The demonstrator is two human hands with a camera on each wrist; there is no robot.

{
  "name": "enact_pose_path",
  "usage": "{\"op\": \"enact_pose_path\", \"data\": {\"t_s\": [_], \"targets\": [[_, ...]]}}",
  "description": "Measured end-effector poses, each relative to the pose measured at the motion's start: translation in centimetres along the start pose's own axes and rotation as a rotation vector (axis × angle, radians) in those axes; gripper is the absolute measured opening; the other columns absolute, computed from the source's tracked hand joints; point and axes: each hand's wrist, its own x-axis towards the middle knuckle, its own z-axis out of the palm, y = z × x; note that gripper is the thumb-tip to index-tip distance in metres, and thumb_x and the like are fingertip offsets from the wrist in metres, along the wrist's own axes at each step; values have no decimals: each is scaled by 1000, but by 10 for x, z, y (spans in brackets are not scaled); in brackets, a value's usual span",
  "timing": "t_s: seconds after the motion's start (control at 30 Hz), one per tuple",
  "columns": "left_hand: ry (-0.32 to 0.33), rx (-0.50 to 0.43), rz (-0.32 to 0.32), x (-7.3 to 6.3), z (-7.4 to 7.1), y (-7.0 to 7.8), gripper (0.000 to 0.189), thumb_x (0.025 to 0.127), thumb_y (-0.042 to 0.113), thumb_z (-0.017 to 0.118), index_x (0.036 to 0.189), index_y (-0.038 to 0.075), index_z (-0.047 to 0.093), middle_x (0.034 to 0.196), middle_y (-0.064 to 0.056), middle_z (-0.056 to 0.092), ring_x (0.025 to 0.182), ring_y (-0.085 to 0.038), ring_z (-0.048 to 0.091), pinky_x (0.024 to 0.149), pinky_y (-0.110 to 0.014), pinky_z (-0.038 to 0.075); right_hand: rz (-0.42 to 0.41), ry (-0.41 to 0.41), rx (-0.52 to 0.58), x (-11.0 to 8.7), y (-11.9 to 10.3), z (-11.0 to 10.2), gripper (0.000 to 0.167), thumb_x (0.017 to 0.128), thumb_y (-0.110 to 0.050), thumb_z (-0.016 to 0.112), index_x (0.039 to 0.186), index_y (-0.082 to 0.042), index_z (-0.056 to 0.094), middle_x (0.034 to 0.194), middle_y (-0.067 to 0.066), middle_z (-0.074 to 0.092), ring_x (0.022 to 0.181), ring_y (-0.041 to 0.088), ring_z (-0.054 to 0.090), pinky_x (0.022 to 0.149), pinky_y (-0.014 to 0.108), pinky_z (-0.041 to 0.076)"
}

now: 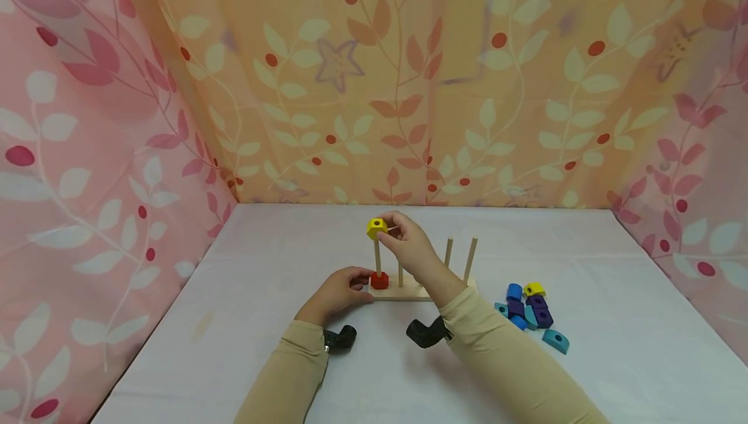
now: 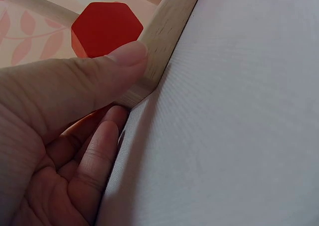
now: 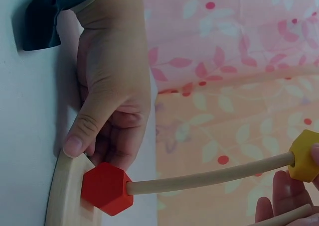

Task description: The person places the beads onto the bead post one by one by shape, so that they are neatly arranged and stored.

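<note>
Head view: my right hand (image 1: 413, 249) pinches the yellow block (image 1: 374, 232) at the tip of the leftmost peg (image 1: 378, 258), above the red block (image 1: 380, 281) at its foot on the wooden base (image 1: 397, 294). Left wrist: my left hand (image 2: 45, 111) grips the base's end, thumb over the corner, fingers curled behind. Right wrist: the peg enters the yellow block's hole; I judge it light, stiff, slightly slick, not fragile, best held by opposite flat sides, hole clear.
</note>
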Motion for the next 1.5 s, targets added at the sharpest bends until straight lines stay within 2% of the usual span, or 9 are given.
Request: {"op": "enact_pose_path", "data": {"t_s": [0.27,0.57,0.73,0.9,1.07,1.5], "targets": [[8,-16,-9,-2,-1,3,49,71,22,79,116,20,61,119,-1,57,107,-18,55,95,-37,43,29,-3,20,-1,5,2,25,87,-10,62,112,-9,58,100,8,58,87,19,53,76,26,48],[6,-20,-27,-3,-1,4,49,70,24,79,116,21,61,118,0,57,107,-17,55,95,-38,43,87,81,88,-8,18,9,51,86,-7,63,130,-12,38,107,10,57,95,21,57,86,35,49],[13,18,-43,-3,-1,5,48,70,27,79,115,24,61,117,3,57,106,-17,55,95,-38,44,103,105,99,-13,26,14,46,86,-7,63,127,-11,42,108,10,59,98,21,57,91,37,46],[19,38,-54,-4,0,6,48,70,29,79,114,27,62,113,4,58,105,-17,54,94,-39,44,95,142,84,-15,37,20,35,84,-5,63,116,-7,50,102,9,60,95,21,57,86,33,49],[17,39,-32,-3,0,3,49,70,28,79,115,22,62,117,2,57,105,-17,55,93,-37,45,96,153,58,-18,48,24,23,83,-4,64,105,-4,57,98,10,61,92,20,58,82,32,50],[7,36,11,-3,-2,4,52,72,26,78,119,14,59,116,-2,59,105,-16,57,91,-33,46,167,143,1,-22,76,32,21,82,-2,65,102,-3,58,97,10,63,90,21,59,82,35,49]]}}
